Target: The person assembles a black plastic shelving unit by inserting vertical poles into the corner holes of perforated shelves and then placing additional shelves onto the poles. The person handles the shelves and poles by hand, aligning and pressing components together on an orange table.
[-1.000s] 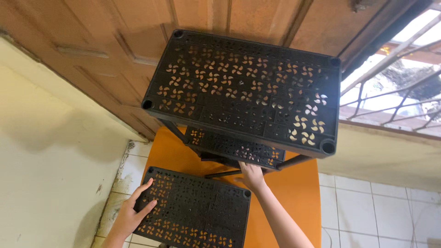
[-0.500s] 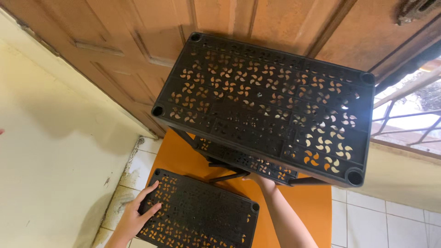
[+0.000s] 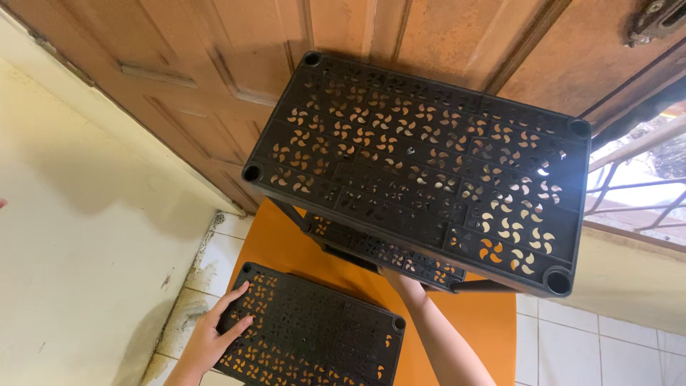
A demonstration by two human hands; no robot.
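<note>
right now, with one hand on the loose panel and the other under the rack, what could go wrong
The right hand reaches under the black shelf rack, mostly hidden by its lower tier, so fingers could get pinched there. The loose shelf panel is steadied only by the left hand at one end and might slide on the orange surface. The tall rack might tip if nudged from below.

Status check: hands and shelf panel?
Left hand flat on loose shelf panel. Right hand under assembled rack, fingers hidden. Both on orange surface.

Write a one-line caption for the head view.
Left hand rests on a loose black shelf panel; right hand reaches under the assembled rack.
</note>
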